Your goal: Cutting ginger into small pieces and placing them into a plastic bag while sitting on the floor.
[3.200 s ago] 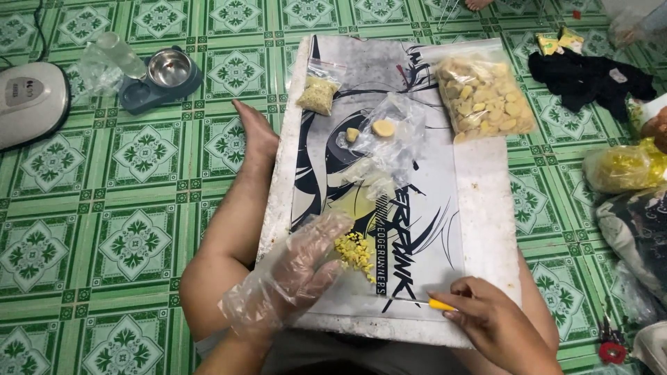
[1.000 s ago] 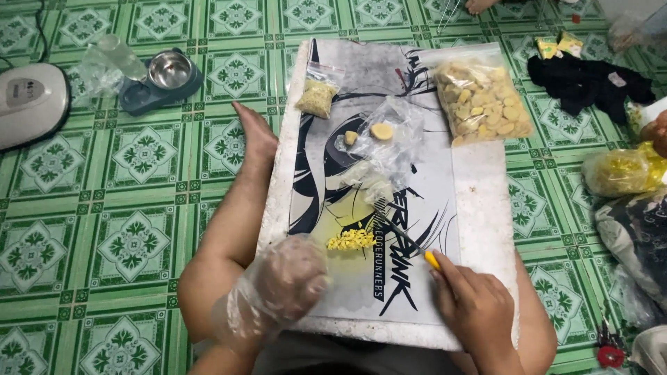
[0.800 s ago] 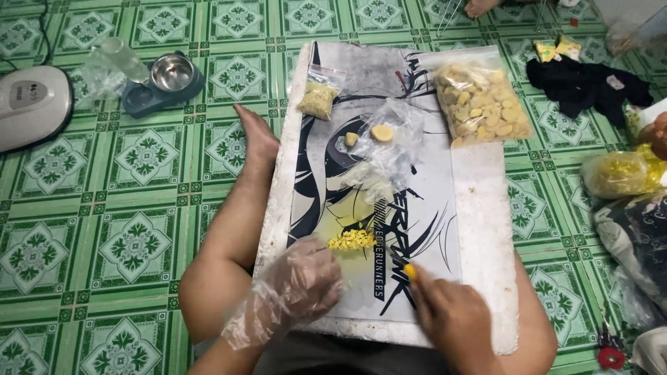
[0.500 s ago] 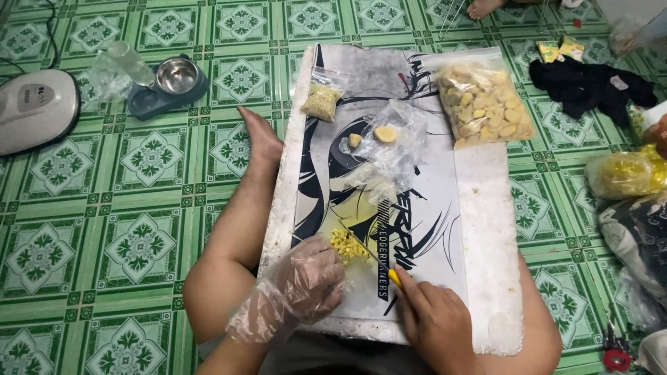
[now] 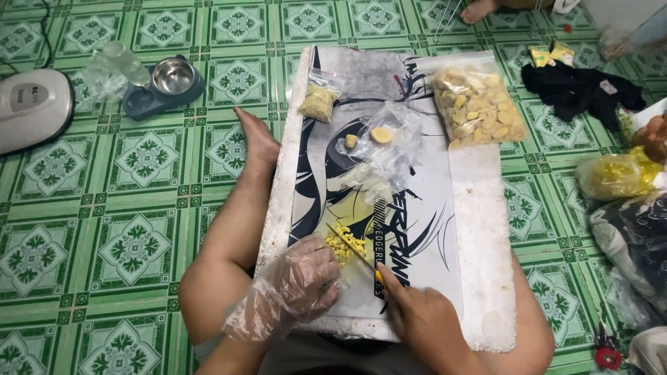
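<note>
My left hand (image 5: pixel 306 278), in a loose clear plastic glove, rests on the printed white board (image 5: pixel 479 229) and touches a small heap of chopped yellow pieces (image 5: pixel 345 244). My right hand (image 5: pixel 425 323) is closed on a yellow-handled knife (image 5: pixel 358 255), whose thin blade lies across the heap. Farther up the board lie two yellow slices (image 5: pixel 372 136) on a crumpled clear bag, a small bag of chopped bits (image 5: pixel 319 103) and a large bag of yellow slices (image 5: pixel 479 107).
The board lies across my legs on a green patterned tile floor (image 5: pixel 90 243). A steel bowl in a blue holder (image 5: pixel 170 80) and a white appliance (image 5: pixel 31 104) sit at the left. Black cloth (image 5: pixel 577 90) and yellow bags (image 5: pixel 615 175) lie at the right.
My right hand has slid left along the board's near edge, bringing the knife from the right side onto the chopped heap. My gloved left hand moved in against the heap.
</note>
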